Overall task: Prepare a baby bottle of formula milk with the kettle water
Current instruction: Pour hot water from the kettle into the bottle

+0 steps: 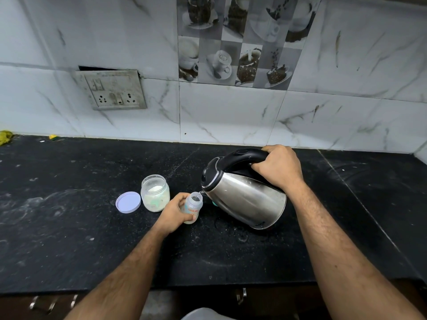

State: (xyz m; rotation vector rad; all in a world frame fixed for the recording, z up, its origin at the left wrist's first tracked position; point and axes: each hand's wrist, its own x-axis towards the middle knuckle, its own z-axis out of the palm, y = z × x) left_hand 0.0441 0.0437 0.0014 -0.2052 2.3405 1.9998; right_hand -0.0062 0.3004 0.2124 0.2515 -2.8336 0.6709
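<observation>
My right hand grips the black handle of a steel kettle, which is tilted to the left. A thin stream of water runs from its spout into the open mouth of a small clear baby bottle. The bottle stands upright on the black counter, and my left hand holds it around its body. Just left of the bottle stands an open clear jar with white formula powder inside. Its pale round lid lies flat on the counter to the jar's left.
A marble-tiled wall with a socket panel rises behind the counter. A yellow scrap lies at the far left back edge. Something small and teal peeks out behind the kettle's base. Drawer handles show below the counter's front edge.
</observation>
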